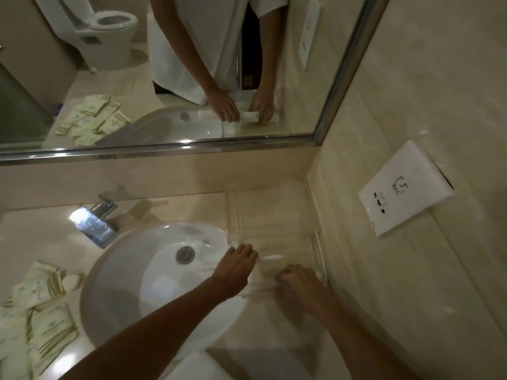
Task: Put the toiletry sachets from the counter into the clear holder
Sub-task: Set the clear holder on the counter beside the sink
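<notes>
The clear holder, a stepped acrylic tray, stands on the counter to the right of the basin, against the side wall. Both my hands are at its near, lower part. My left hand reaches across the basin's rim and curls its fingers over the holder's left front edge. My right hand grips the front right edge with bent fingers. The view is blurred there; white streaks lie between the hands. Several pale green toiletry sachets lie heaped on the counter at the far left, away from both hands.
A white oval basin fills the middle of the counter, with a chrome tap behind it. A mirror runs along the back wall. A white socket plate sits on the right wall. A small round soap lies by the sachets.
</notes>
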`<state>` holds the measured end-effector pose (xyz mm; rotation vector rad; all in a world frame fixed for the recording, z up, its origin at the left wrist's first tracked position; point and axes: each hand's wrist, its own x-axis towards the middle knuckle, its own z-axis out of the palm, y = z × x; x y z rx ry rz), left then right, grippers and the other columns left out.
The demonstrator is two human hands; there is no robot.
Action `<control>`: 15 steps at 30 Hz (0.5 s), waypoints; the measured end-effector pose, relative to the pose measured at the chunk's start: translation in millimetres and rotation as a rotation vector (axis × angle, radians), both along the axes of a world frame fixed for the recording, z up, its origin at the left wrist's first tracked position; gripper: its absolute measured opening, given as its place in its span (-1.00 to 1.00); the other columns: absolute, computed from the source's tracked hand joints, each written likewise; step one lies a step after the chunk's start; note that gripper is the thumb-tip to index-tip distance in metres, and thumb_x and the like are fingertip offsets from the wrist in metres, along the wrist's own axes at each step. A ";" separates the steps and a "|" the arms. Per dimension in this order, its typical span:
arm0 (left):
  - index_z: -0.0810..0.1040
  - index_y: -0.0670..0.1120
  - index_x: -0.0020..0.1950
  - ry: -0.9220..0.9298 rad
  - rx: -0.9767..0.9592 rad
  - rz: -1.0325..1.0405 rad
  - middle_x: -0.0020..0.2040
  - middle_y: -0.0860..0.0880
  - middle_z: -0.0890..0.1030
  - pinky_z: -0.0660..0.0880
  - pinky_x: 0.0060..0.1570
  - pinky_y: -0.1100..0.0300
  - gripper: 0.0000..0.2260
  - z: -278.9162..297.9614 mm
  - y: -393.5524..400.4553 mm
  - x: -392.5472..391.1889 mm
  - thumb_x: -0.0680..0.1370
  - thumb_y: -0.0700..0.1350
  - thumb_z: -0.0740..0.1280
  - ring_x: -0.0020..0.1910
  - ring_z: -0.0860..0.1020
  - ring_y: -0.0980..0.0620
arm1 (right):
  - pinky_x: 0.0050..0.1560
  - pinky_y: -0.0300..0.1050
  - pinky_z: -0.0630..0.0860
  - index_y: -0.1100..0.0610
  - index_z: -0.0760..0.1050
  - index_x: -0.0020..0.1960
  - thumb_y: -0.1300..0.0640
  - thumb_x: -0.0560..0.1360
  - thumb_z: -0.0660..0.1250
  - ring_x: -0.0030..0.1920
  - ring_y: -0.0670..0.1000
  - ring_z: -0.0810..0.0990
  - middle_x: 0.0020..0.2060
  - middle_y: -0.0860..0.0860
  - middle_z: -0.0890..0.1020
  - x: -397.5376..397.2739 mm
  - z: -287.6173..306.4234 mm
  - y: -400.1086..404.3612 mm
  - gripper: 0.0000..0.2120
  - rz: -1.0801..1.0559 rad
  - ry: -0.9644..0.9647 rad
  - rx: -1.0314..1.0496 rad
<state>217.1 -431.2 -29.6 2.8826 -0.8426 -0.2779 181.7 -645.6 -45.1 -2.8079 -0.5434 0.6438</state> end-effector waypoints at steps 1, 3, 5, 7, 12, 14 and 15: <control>0.48 -0.13 0.09 0.009 0.002 -0.012 0.02 -0.09 0.53 0.43 -0.08 0.05 -0.63 -2.3 -8.5 0.7 0.33 -0.39 0.28 -0.02 0.49 -0.09 | 0.18 0.03 0.36 0.00 0.53 0.18 -0.22 0.36 -0.11 0.19 0.07 0.48 0.15 0.01 0.54 -2.1 0.4 0.2 -0.37 -0.015 -0.023 0.009; 0.46 -0.12 0.12 0.029 0.001 -0.020 0.04 -0.09 0.52 0.41 -0.02 0.04 -0.66 -5.8 -22.7 1.6 0.38 -0.35 0.27 0.01 0.46 -0.09 | 0.10 0.02 0.45 -0.06 0.58 0.09 -0.19 0.37 -0.04 0.10 0.04 0.56 0.06 -0.05 0.61 -6.1 -2.8 -2.3 -0.47 -0.037 -0.081 -0.021; 0.43 -0.13 0.16 0.039 0.008 -0.011 0.09 -0.09 0.50 0.37 0.04 0.04 -0.65 -7.7 -33.0 3.6 0.39 -0.33 0.25 0.05 0.43 -0.10 | 0.00 -0.03 0.52 -0.09 0.61 -0.03 -0.12 0.39 0.07 -0.02 -0.02 0.61 -0.07 -0.13 0.64 -9.5 -6.5 -4.5 -0.63 -0.100 -0.098 -0.025; 0.40 -0.14 0.20 0.052 0.022 0.001 0.13 -0.10 0.47 0.34 0.09 0.04 -0.62 -9.9 -40.6 6.5 0.40 -0.32 0.25 0.09 0.40 -0.10 | 0.05 -0.05 0.50 -0.08 0.61 -0.04 -0.08 0.42 0.07 -0.01 -0.05 0.61 -0.07 -0.14 0.64 -12.0 -8.8 -5.1 -0.65 -0.108 -0.082 0.002; 0.40 -0.15 0.24 0.053 -0.010 -0.041 0.19 -0.12 0.47 0.33 0.11 0.03 -0.59 -11.6 -61.4 10.6 0.41 -0.37 0.25 0.13 0.40 -0.11 | -0.04 -0.18 0.55 -0.11 0.62 -0.10 0.09 0.33 0.37 -0.11 -0.14 0.62 -0.17 -0.20 0.66 -18.2 -9.2 -8.9 -0.82 -0.163 -0.161 0.056; 0.40 -0.15 0.25 0.059 -0.035 -0.060 0.19 -0.13 0.47 0.34 0.11 0.03 -0.58 -12.0 -70.7 10.2 0.41 -0.40 0.23 0.14 0.40 -0.12 | -0.10 -0.19 0.61 -0.09 0.63 -0.17 0.09 0.31 0.37 -0.17 -0.14 0.63 -0.25 -0.18 0.66 -19.5 -11.4 -8.7 -0.86 -0.166 -0.190 0.056; 0.39 -0.15 0.26 0.071 -0.041 -0.062 0.20 -0.14 0.46 0.34 0.11 0.03 -0.57 -12.8 -74.6 9.9 0.42 -0.41 0.23 0.15 0.39 -0.13 | -0.15 -0.18 0.62 -0.07 0.63 -0.20 0.08 0.33 0.34 -0.20 -0.13 0.62 -0.29 -0.16 0.66 -18.9 -9.9 -7.5 -0.88 -0.164 -0.208 0.052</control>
